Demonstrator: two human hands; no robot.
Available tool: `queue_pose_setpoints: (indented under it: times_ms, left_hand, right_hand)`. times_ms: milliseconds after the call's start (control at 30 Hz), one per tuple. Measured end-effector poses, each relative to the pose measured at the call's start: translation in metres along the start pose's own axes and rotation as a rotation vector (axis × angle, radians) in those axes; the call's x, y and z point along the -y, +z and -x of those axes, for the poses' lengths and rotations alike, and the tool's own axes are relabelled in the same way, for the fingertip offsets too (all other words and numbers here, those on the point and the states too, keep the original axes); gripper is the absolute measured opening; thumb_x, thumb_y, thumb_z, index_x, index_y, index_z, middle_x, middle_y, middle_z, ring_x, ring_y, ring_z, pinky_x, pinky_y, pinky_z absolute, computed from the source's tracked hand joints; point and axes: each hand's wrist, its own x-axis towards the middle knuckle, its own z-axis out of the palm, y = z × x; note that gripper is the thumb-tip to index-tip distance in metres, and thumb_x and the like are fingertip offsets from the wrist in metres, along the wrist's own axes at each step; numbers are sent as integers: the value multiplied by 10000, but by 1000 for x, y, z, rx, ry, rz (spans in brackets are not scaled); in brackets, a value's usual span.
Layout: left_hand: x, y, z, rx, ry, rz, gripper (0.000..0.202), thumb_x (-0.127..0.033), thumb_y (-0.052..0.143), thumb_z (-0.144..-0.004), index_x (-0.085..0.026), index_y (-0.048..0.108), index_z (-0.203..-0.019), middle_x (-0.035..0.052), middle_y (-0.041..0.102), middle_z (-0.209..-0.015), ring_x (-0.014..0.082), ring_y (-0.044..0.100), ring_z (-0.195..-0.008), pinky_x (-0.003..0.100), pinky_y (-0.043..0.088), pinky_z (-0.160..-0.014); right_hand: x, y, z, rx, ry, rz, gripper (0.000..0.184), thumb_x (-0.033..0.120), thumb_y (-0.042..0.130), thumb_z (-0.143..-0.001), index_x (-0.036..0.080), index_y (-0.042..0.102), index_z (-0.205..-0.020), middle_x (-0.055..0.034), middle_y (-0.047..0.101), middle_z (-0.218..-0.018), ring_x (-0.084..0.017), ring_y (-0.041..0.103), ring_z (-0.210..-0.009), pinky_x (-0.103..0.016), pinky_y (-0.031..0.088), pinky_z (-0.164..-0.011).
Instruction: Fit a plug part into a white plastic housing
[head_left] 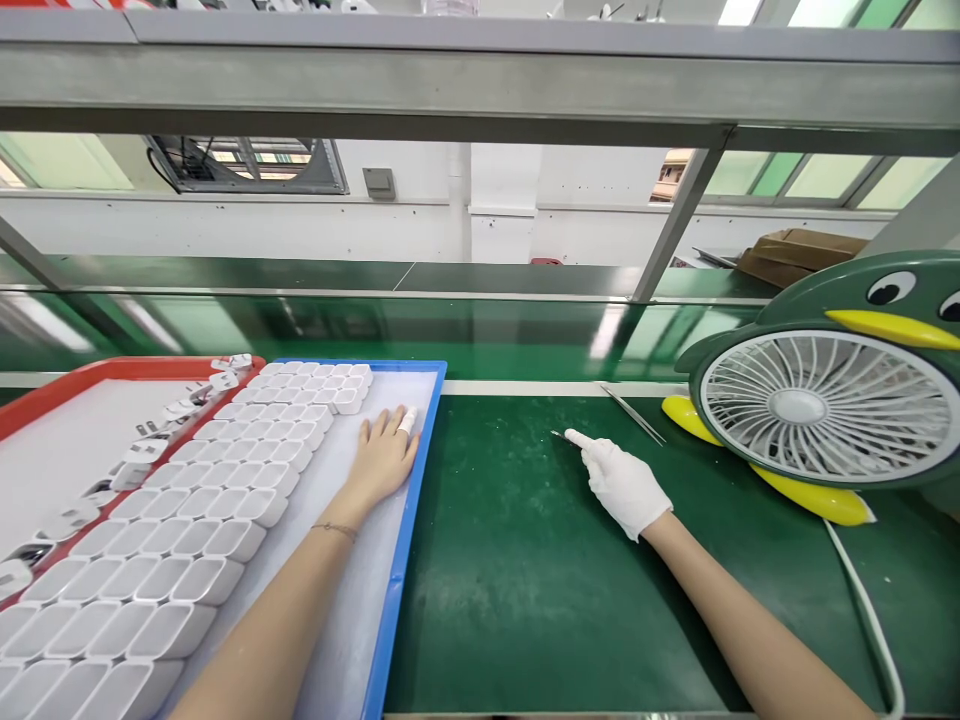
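My left hand (381, 455), bare but for a white finger cot (409, 420), rests over the lining of a blue tray (420, 480) with its fingers spread. Beside it in that tray stand rows of small white open plastic housings (225, 500). Over the green work surface (510, 560), my right hand (619, 480) wears a white glove, index finger stretched forward and the others curled under. A thin metallic tip (558, 434) pokes out by that fingertip; the rest of it is hidden. Just beyond lie metal tweezers (634, 414).
At the left, a red tray (135, 368) carries several white plug chargers (146, 450). A green cartoon fan (799, 405) with yellow feet stands at the right, its white cable (862, 600) running toward me. A metal shelf beam (480, 90) crosses overhead.
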Motion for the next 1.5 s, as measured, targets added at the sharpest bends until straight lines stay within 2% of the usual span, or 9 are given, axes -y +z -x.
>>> queue_pose_setpoints:
  times_ms: [167,367,600,1133,1367,1500]
  left_hand:
    - [0,1,0,4,1,-6,532,-343,237,-961,-115,291,-1438,88,294,-1500,326,219,-1383,535,149,-1122]
    - [0,0,0,10,-3,-17,526,-336,232,-966,-114,287,-1440,85,290,-1501,325,214,-1385,532,154,-1121]
    - [0,0,0,13,-7,-28,524,-331,239,-966,-114,286,-1440,83,292,-1501,323,213,-1385,528,150,-1124]
    - [-2,-3,1,23,-10,-29,524,-330,239,-966,-113,282,-1441,81,287,-1502,320,215,-1385,522,152,-1125]
    - [0,-1,0,17,-11,-21,530,-341,233,-963,-117,288,-1441,81,294,-1500,324,214,-1385,527,145,-1126]
    - [1,0,0,15,-6,-14,534,-347,228,-962,-122,284,-1443,75,284,-1504,325,207,-1387,528,141,-1127]
  right_hand:
    - [3,-4,5,18,20,36,246,339,506,-930,199,575,-1121,-76,561,-1164,-179,576,-961,-352,513,-823]
    - [12,-2,6,12,33,83,345,346,547,-908,147,525,-1188,-88,554,-1155,-202,580,-973,-402,515,-816]
    - [12,-2,7,-20,-16,117,265,333,519,-924,187,559,-1141,-83,562,-1157,-185,576,-960,-376,515,-818]
    - [16,-4,9,-100,-52,188,330,337,548,-908,152,531,-1180,-87,555,-1157,-202,579,-976,-400,515,-819]
    - [11,3,6,-161,-44,197,325,343,544,-910,147,535,-1168,-83,564,-1130,-191,586,-946,-384,521,-797]
    - [6,10,0,-195,-45,196,317,387,521,-917,146,552,-1121,-64,590,-1039,-157,595,-841,-337,521,-734]
